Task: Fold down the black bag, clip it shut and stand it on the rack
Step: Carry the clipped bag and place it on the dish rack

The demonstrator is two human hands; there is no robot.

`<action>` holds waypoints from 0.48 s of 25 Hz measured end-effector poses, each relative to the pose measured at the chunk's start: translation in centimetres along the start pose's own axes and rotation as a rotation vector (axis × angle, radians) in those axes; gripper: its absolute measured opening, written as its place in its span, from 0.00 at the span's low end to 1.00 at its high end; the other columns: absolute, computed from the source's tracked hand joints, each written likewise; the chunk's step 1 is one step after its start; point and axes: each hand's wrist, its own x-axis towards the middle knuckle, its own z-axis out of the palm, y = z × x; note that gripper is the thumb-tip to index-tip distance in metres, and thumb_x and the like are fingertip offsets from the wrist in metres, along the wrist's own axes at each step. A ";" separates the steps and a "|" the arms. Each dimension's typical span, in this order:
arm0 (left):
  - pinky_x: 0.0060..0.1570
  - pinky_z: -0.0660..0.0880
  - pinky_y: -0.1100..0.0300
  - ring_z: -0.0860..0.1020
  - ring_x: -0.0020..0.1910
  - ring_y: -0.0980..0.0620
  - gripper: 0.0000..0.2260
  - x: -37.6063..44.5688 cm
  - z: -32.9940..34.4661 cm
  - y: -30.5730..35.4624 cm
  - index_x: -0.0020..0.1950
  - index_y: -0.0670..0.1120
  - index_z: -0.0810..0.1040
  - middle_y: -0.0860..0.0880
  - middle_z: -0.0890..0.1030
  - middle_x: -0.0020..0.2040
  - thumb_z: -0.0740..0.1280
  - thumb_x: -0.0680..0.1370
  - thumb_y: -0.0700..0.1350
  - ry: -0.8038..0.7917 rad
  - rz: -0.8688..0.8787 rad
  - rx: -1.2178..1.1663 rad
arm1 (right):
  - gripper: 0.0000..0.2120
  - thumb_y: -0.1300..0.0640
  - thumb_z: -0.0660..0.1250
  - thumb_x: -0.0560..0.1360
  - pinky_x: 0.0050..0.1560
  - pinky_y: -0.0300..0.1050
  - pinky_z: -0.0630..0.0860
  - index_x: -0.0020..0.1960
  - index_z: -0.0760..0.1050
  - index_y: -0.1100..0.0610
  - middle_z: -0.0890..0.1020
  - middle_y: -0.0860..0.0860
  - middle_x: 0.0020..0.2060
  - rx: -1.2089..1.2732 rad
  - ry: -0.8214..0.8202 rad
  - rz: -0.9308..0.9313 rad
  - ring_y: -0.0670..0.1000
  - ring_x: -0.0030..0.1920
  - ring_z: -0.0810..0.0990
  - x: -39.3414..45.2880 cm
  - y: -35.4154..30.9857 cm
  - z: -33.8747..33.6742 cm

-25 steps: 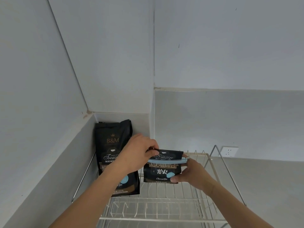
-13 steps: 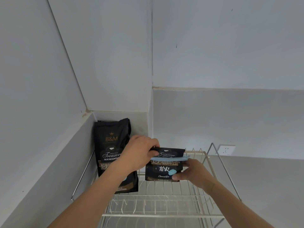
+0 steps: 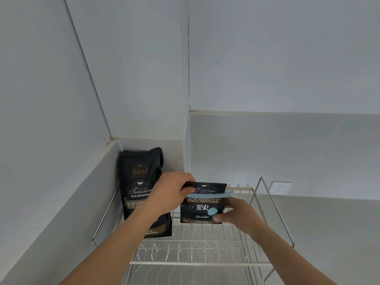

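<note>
Curled shut over the top left corner of the folded black bag [image 3: 202,203], left hand [image 3: 171,193] at 9 o'clock of it, fingertips [image 3: 190,190] pressed on the folded flap just above the blue clip [image 3: 211,195]. Cupped around the bag's lower right edge, right hand [image 3: 238,214] at 4 o'clock, thumb on the front near the bottom corner, remaining fingers hidden behind the pack, so closed on it in a pinch. Clip clamped flat across the fold, running left to right, its right end poking just past the bag's edge. Bag upright, label facing the camera, held over the far half of the wire rack [image 3: 205,262]; cannot tell whether its base touches the wires. Just beside it at 9 o'clock, behind the left wrist, a taller black bag [image 3: 140,182] standing unfolded, leaning back into the wall corner [image 3: 150,145] at the rack's far left. Open rack wire to the right of the held bag as far as the raised side rail [image 3: 275,206] at 3 o'clock, and a whole bare row of prongs towards 6 o'clock. Left rail [image 3: 102,221] close along the sloped wall at 8 o'clock, little room there. White wall socket [image 3: 280,188] at 2 o'clock, well apart from the hands
</note>
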 end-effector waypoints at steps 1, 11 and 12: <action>0.46 0.78 0.55 0.78 0.43 0.56 0.03 0.0 0.1 0.0 0.49 0.51 0.80 0.55 0.81 0.44 0.68 0.78 0.48 0.001 -0.029 -0.049 | 0.23 0.54 0.78 0.66 0.63 0.53 0.72 0.59 0.77 0.46 0.81 0.33 0.41 0.009 0.001 -0.001 0.43 0.49 0.79 0.0 0.0 -0.1; 0.43 0.76 0.57 0.77 0.43 0.55 0.03 -0.1 0.7 -0.5 0.50 0.52 0.78 0.54 0.81 0.44 0.66 0.78 0.49 0.041 -0.013 -0.008 | 0.18 0.52 0.77 0.68 0.63 0.55 0.73 0.54 0.76 0.42 0.82 0.34 0.42 -0.008 0.000 -0.002 0.45 0.51 0.80 -0.2 0.1 -0.4; 0.43 0.76 0.57 0.77 0.43 0.55 0.03 0.0 0.7 -0.4 0.50 0.52 0.78 0.54 0.81 0.44 0.66 0.78 0.49 0.045 -0.010 0.012 | 0.19 0.52 0.77 0.68 0.63 0.55 0.74 0.55 0.76 0.44 0.82 0.34 0.42 -0.019 0.002 0.006 0.45 0.51 0.80 -0.3 -0.1 -0.4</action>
